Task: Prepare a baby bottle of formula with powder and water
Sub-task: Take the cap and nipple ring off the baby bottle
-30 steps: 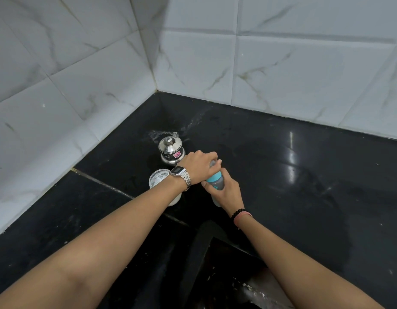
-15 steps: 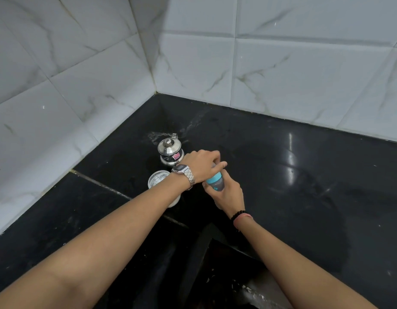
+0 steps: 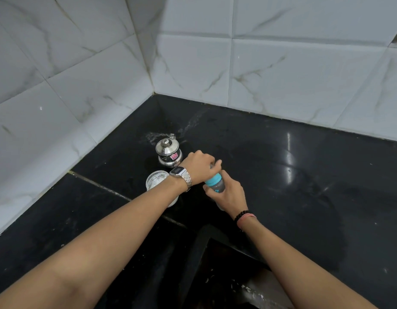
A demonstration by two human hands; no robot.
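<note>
Our right hand grips the bottle; our left hand curls over its top, above the teal ring. Left of them on the counter sit a steel pot and, nearer, a white tub.

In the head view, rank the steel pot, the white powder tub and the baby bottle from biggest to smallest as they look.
1. steel pot, fully visible.
2. white powder tub, part hidden behind the left arm, so it may really match the pot.
3. baby bottle, mostly covered by both hands; true size unsure.

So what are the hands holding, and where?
Both are on the bottle: the right hand grips its body below the teal collar, and the left hand grips the top, which it hides.
</note>
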